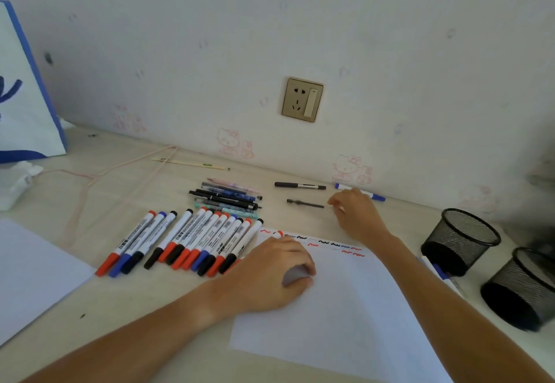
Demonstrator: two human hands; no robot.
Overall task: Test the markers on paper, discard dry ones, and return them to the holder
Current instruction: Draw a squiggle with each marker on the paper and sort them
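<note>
A row of whiteboard markers [186, 241] is laid side by side on the pale tabletop [126, 301], red, blue and black caps pointing toward the person, and just behind it a smaller heap of pens [228, 198] is piled. Farther right, near the wall, a black pen [299, 185], a short dark pen part [304, 203] and a blue-capped marker [372, 195] are seen lying apart from one another. The right hand [356, 213] is stretched over this spot with its fingers curled at the near end of the blue-capped marker; whether its grip is closed on anything cannot be told. The left hand [270, 271] is pressed on the test paper [345, 316], its grip curled round a red-capped marker [279, 234] beside a line of red, black and blue squiggles [330, 244]. Two black mesh holders [462, 238] are tipped at the right edge. A second sheet [33, 271] and a blue-trimmed bag [27, 106] are placed at the left, and a wall socket [302, 99] is set in cartoon-printed wallpaper [351, 169].
</note>
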